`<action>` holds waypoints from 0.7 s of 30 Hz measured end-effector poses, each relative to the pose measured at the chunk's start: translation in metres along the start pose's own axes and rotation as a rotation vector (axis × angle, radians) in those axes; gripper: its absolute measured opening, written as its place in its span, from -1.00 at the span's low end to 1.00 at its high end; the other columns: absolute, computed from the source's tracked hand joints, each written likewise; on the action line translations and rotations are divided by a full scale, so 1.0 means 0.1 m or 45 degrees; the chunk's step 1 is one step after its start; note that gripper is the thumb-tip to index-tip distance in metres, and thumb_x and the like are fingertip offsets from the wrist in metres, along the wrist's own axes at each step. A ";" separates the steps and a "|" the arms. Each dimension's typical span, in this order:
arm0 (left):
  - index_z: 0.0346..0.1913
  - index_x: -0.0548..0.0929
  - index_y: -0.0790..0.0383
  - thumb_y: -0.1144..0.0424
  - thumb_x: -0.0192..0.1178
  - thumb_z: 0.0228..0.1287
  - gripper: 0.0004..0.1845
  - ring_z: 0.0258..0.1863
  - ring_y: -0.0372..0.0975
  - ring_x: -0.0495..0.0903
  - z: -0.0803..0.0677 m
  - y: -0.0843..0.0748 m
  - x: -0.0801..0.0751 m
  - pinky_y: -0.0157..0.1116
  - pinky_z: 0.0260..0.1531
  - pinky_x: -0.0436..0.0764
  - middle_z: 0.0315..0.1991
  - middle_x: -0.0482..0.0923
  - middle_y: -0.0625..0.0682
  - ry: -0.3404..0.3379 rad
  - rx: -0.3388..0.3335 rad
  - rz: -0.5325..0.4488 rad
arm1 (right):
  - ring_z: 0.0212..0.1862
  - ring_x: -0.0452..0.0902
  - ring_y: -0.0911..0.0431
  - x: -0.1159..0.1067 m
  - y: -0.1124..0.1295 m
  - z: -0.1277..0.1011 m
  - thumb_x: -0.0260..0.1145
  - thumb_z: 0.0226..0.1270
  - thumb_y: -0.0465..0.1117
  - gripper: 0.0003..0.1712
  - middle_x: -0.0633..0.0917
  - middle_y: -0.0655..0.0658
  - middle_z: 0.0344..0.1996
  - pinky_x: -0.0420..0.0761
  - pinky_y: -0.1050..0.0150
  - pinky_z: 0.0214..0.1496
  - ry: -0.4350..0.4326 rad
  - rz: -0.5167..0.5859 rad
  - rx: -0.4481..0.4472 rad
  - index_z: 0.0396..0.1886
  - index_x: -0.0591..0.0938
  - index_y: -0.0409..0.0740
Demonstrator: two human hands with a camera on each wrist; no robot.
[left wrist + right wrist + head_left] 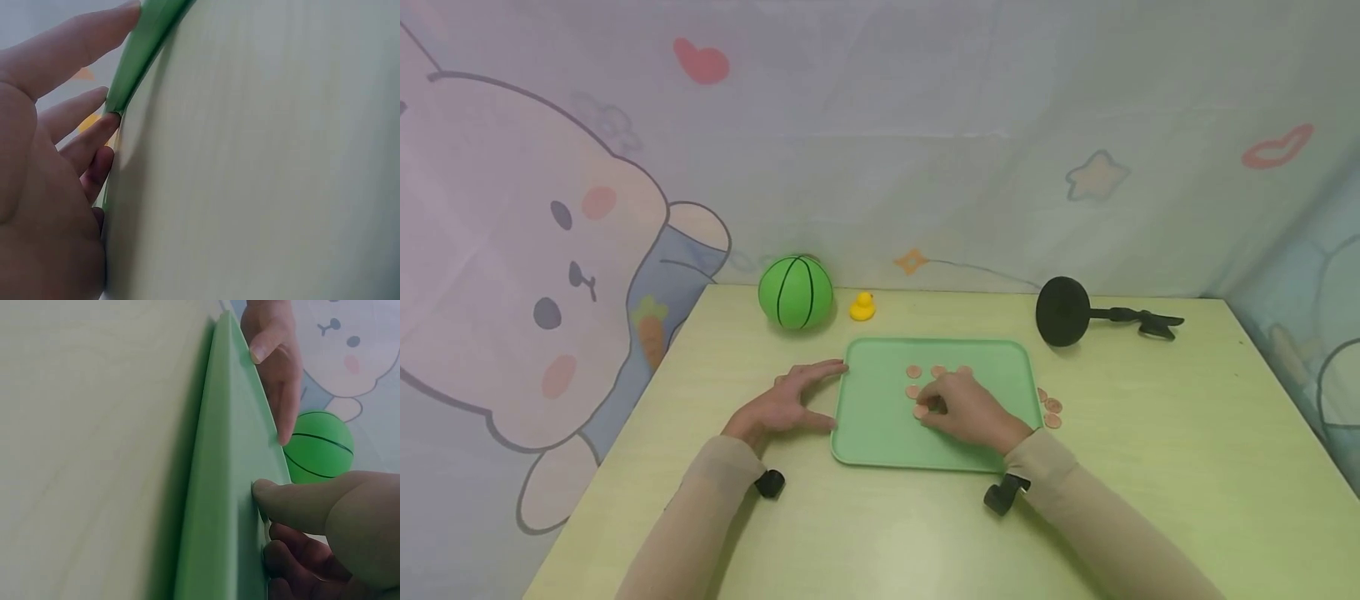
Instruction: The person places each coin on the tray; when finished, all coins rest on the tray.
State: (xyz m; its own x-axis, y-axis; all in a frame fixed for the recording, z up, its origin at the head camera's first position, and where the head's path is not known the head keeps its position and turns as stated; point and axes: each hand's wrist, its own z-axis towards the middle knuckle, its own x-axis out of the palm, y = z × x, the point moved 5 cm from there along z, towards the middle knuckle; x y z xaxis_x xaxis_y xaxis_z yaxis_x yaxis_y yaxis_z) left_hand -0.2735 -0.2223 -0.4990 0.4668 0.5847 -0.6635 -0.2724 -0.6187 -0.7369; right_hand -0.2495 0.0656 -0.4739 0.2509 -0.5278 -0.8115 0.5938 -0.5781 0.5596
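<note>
1. Lying in the shallow, round-cornered green tray (880,425), small flat copper-coloured discs (913,372); more lie just outside its right rim.
2. Right hand (966,408) pinches one disc inside the tray.
3. Left hand (786,404), fingers straight, touches the tray's left edge

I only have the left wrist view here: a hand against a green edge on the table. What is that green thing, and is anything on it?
Observer: A green tray; the head view shows small brown discs lying in it.
Operator: Where is the other hand?
Observer: The right hand rests inside the tray, fingertips at one disc.
Operator: Any discs outside the tray?
Observer: Yes, a few discs on the table, off the tray's right edge.
Operator: And my hand?
Observer: The left hand lies flat, fingers straight, touching the tray's left rim.
</note>
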 end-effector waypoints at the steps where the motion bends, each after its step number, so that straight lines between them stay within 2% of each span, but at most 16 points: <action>1: 0.61 0.35 -0.13 0.05 0.62 0.08 0.01 0.58 0.07 0.07 0.01 0.00 0.00 0.36 0.48 -0.17 0.66 0.15 -0.01 -0.001 0.000 -0.007 | -0.50 0.31 0.34 0.00 0.00 0.00 0.49 0.36 -0.30 -0.90 0.60 0.15 -0.59 0.38 0.31 -0.26 -0.003 0.000 -0.003 -0.37 0.78 -0.05; 7: 0.61 0.35 -0.16 0.05 0.63 0.08 0.01 0.57 0.07 0.07 0.01 0.02 0.00 0.35 0.47 -0.12 0.66 0.15 -0.02 -0.001 -0.017 -0.027 | -0.44 0.42 0.33 0.01 0.01 -0.02 0.46 0.38 -0.31 -0.93 0.78 0.08 -0.38 0.49 0.31 -0.22 0.005 0.006 0.012 -0.28 0.81 -0.07; 16: 0.61 0.35 -0.16 0.02 0.62 0.08 0.01 0.59 0.09 0.06 0.01 0.02 0.00 0.37 0.48 -0.18 0.66 0.15 -0.01 0.002 -0.004 -0.019 | -0.38 0.51 0.32 0.02 0.01 -0.03 0.46 0.40 -0.26 -0.96 0.78 0.08 -0.36 0.58 0.24 -0.14 -0.001 0.001 0.043 -0.26 0.81 -0.10; 21: 0.61 0.34 -0.16 0.02 0.62 0.08 0.02 0.60 0.09 0.06 0.01 0.02 -0.01 0.36 0.49 -0.20 0.66 0.15 -0.01 0.005 -0.003 -0.011 | -0.39 0.48 0.31 0.04 -0.01 -0.02 0.48 0.39 -0.23 -0.96 0.76 0.11 -0.37 0.59 0.24 -0.17 -0.008 -0.019 0.068 -0.30 0.80 -0.03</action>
State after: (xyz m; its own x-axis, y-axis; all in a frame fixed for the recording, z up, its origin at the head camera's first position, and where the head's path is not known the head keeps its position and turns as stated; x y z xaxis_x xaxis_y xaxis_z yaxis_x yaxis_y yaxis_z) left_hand -0.2751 -0.2238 -0.5004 0.4724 0.5880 -0.6565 -0.2662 -0.6149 -0.7423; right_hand -0.2470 0.0651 -0.4779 0.2377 -0.5229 -0.8186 0.5556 -0.6181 0.5561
